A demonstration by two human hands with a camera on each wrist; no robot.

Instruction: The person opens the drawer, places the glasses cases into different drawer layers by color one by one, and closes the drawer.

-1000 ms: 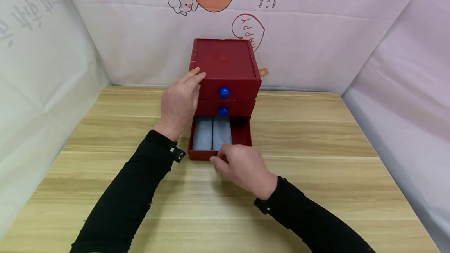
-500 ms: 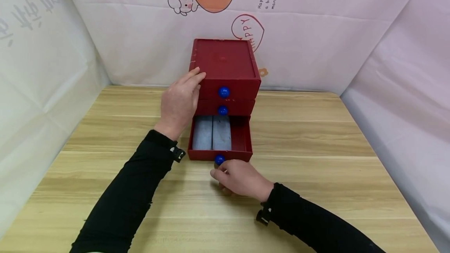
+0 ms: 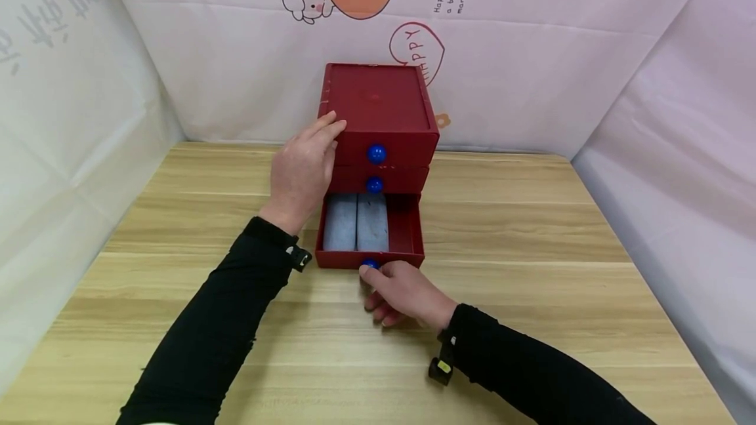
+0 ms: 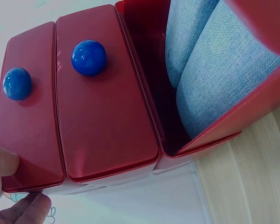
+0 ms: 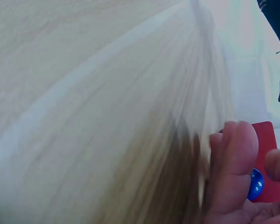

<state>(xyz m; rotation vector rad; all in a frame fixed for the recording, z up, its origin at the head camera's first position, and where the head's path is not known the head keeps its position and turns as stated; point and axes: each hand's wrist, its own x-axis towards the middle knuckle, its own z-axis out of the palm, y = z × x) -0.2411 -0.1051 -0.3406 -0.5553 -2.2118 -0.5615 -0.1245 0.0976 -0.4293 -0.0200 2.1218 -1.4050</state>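
A red drawer cabinet with blue ball knobs stands at the back of the table. Its bottom drawer is pulled out and holds two blue-grey denim-like rolls side by side on the left; the right part shows bare red floor. My left hand rests against the cabinet's upper left corner, with fingertips over the top edge. At the bottom drawer's front, my right hand has its thumb at the blue knob. Its other fingers extend loosely below, apart from the thumb in the right wrist view.
The middle drawer's knob and the top drawer's knob sit above the pulled-out drawer; both these drawers are pushed in. A light wooden table lies beneath. White printed cloth hangs behind and along both sides.
My right hand moves from over the drawer's front edge down below the knob, then up with its thumb to the knob. The left hand and the drawer stay in place.
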